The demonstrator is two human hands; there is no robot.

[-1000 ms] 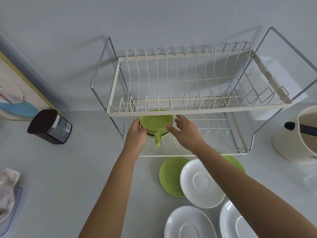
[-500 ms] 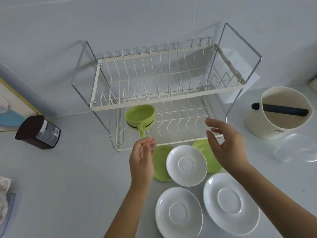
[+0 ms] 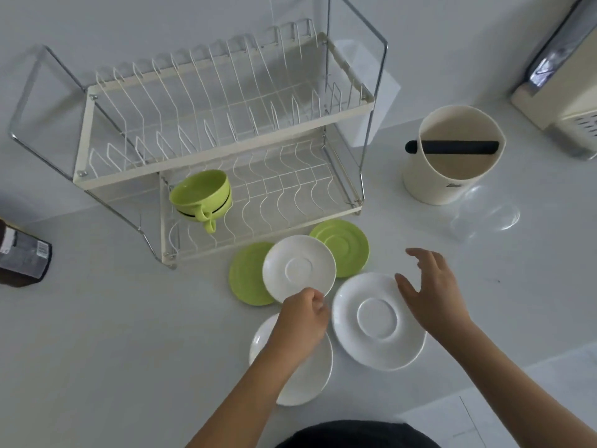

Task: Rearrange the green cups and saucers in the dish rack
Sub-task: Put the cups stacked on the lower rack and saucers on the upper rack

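Two stacked green cups (image 3: 201, 197) sit tilted on the lower tier of the white wire dish rack (image 3: 223, 156), at its left end. On the counter in front of the rack lie two green saucers (image 3: 247, 273) (image 3: 347, 242), partly covered by a small white saucer (image 3: 298, 268). My left hand (image 3: 302, 321) pinches the near rim of that small white saucer. My right hand (image 3: 431, 291) hovers open over the right edge of a larger white saucer (image 3: 376, 321), holding nothing.
A third white saucer (image 3: 307, 376) lies under my left forearm. A cream canister with a black bar (image 3: 450, 156) stands to the right of the rack, with a clear lid (image 3: 487, 216) beside it. A dark jar (image 3: 22, 250) lies at the left edge.
Both hands left the green cups in the rack and came back down to the counter. My left hand has taken the small white saucer's rim; my right moved over the larger white saucer.
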